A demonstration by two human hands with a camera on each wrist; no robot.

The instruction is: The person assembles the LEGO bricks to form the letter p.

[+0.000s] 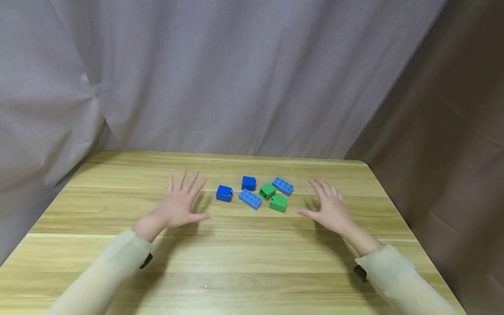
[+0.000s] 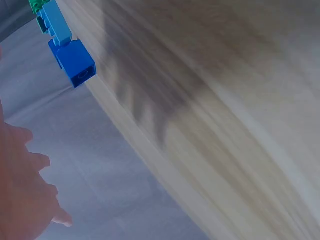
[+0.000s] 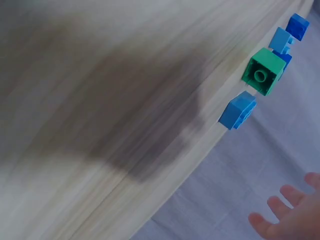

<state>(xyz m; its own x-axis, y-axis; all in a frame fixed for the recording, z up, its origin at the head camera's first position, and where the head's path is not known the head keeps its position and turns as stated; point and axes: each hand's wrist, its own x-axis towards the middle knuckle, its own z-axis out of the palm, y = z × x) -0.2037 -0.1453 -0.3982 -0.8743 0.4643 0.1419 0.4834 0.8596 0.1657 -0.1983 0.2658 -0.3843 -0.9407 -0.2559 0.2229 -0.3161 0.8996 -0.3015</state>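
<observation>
Several toy building bricks lie clustered on the wooden table between my hands. A dark blue brick [image 1: 224, 193] lies on its side nearest my left hand [image 1: 179, 205], which hovers with fingers spread and holds nothing. Behind it is another dark blue brick [image 1: 248, 183]. One light blue brick [image 1: 250, 199] lies studs up in the middle, and a second light blue brick [image 1: 283, 186] sits at the back right. Two green bricks lie tipped over: one green brick [image 1: 267, 191] central, the other green brick [image 1: 278, 203] closest to my right hand [image 1: 328, 208], whose fingers are extended around nothing.
The wooden table [image 1: 252, 258] runs back to a grey curtain [image 1: 236, 78]. A darker curtain [image 1: 445, 122] hangs along the right side. A tiny white speck [image 1: 206, 285] is on the tabletop near the front.
</observation>
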